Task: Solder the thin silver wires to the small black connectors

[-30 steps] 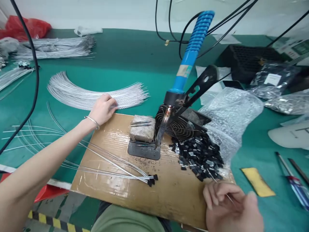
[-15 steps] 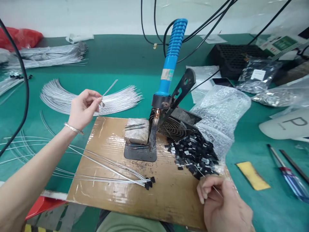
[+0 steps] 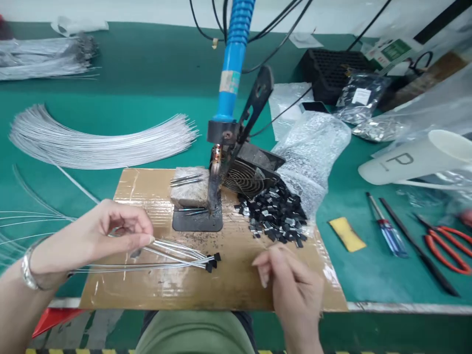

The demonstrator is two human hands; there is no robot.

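My left hand (image 3: 106, 236) is closed in a pinch on a white wire (image 3: 79, 184), just above the left part of the cardboard (image 3: 177, 295). Beneath and beside it lie several white wires (image 3: 147, 268) with black connectors (image 3: 212, 263) at their right ends. Over the cardboard's right part, my right hand (image 3: 291, 280) pinches thumb and fingers together on a thin solder wire, which barely shows now. Between the hands, farther back, a blue-handled soldering iron (image 3: 230, 64) points tip down in its stand (image 3: 254, 108). A heap of small black connectors (image 3: 276, 211) lies beyond my right hand.
A fanned bundle of white wires (image 3: 103, 150) lies at the back left. A block with metal tips (image 3: 190, 194) sits by the iron. To the right are a yellow sponge (image 3: 346, 234), a screwdriver (image 3: 391, 233), red-handled pliers (image 3: 446, 248) and a white cup (image 3: 413, 160).
My left hand has come down from the wire bundle to the cardboard, bringing a white wire. My right hand has moved left, toward the middle. The view has shifted too.
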